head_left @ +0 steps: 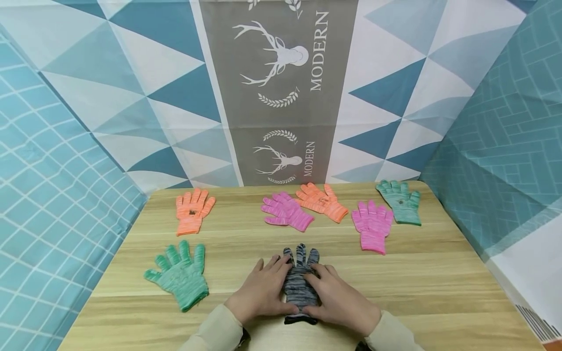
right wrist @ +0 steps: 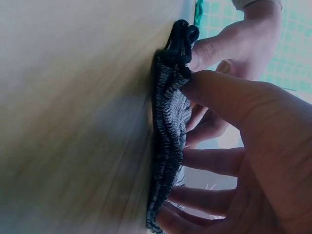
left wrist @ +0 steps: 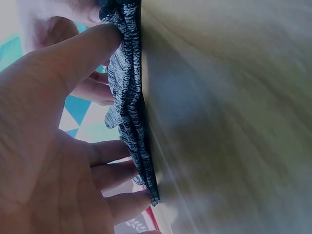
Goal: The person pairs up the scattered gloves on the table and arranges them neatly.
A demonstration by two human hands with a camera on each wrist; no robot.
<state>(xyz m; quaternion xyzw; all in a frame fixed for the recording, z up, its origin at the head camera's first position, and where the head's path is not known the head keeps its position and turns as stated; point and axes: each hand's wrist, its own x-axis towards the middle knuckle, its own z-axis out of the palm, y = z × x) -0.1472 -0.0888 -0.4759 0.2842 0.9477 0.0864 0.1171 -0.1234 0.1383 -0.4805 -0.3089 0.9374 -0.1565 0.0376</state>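
Observation:
A black-and-grey knitted glove (head_left: pixel 301 287) lies flat on the table, fingers pointing away and dark cuff towards me. My left hand (head_left: pixel 265 292) rests along its left side, thumb near the cuff and fingertips on the edge higher up. On the opposite side, my right hand (head_left: pixel 340 298) touches the glove the same way, thumb by the cuff. Seen edge-on in the left wrist view, the knit glove (left wrist: pixel 127 92) shows doubled layers. The right wrist view shows the cuff end of the glove (right wrist: pixel 170 92) raised in folds beside the thumb.
Around it on the wooden table (head_left: pixel 246 248) lie a green glove (head_left: pixel 182 278), an orange glove (head_left: pixel 191 212), a pink glove (head_left: pixel 287 210), another orange glove (head_left: pixel 325 201), a second pink glove (head_left: pixel 372 226) and a darker green glove (head_left: pixel 400 202). Patterned cloth (head_left: pixel 281 112) hangs behind.

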